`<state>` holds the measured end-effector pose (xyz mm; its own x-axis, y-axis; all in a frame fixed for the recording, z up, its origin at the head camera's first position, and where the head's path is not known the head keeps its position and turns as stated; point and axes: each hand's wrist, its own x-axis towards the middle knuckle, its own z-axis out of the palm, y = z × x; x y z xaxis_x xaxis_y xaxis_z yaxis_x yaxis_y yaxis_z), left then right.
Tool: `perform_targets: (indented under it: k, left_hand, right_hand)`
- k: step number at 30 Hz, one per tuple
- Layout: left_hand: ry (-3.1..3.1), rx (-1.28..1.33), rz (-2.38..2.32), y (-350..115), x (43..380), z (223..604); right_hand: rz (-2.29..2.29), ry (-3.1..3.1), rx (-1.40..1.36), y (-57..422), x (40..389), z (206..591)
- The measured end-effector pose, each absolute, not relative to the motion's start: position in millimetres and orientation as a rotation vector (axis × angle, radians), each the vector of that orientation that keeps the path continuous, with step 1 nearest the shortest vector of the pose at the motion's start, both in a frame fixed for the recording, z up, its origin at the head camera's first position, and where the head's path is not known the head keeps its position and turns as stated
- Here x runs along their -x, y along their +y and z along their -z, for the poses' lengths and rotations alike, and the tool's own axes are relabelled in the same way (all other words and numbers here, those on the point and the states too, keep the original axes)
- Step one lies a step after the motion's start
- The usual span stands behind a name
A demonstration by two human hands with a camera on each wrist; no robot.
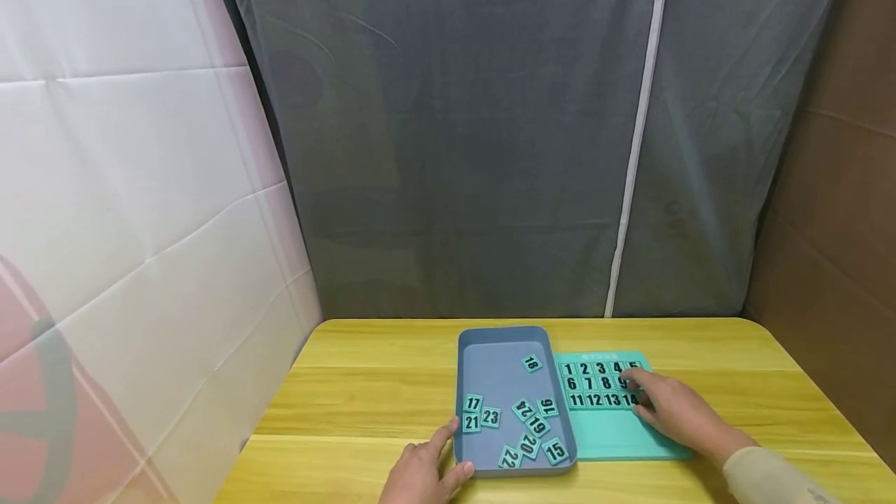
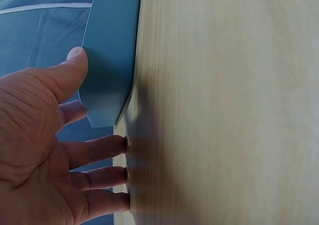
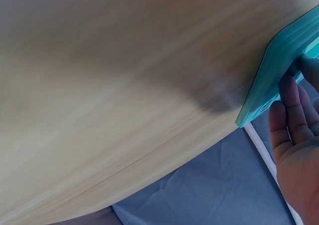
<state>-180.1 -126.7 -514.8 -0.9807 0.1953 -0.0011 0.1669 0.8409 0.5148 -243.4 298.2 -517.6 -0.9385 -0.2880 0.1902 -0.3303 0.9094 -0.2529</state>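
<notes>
A grey-blue tray (image 1: 497, 341) lies on the table, holding several loose teal number tiles, among them tile 18 (image 1: 532, 363) and tile 15 (image 1: 555, 452). At its near left corner, my left hand (image 1: 423, 469) touches the outer wall with thumb and index finger. In the left wrist view, the other fingers of the left hand (image 2: 45, 140) stretch toward the table beside the tray (image 2: 109, 50). My right hand (image 1: 679, 414) rests its fingertips on the teal number board (image 1: 616, 435), around tiles 9 and 14, covering tile 10's place. No tile shows between its fingers.
Rows of number tiles fill the board's upper part, its lower part bare teal. Both objects sit side by side on a yellow wooden table (image 1: 371, 387). A grey curtain (image 1: 455, 138) hangs behind, with a white panel (image 1: 140, 154) left and a brown panel (image 1: 833, 201) right.
</notes>
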Motion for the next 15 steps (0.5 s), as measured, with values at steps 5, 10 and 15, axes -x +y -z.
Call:
perform_targets:
  k: [5,10,15]
  left_hand:
    - [2.956,-0.284,-0.813,-126.5,180.6,516.1]
    - [2.958,-0.293,-0.822,-126.8,180.0,515.8]
    - [2.952,-0.284,-0.821,-126.8,180.1,514.3]
  right_hand:
    - [-0.441,-2.925,-0.438,297.0,242.4,518.7]
    - [-0.427,-2.892,-0.424,295.6,240.7,519.0]
    - [-0.395,-2.863,-0.401,294.1,240.6,521.6]
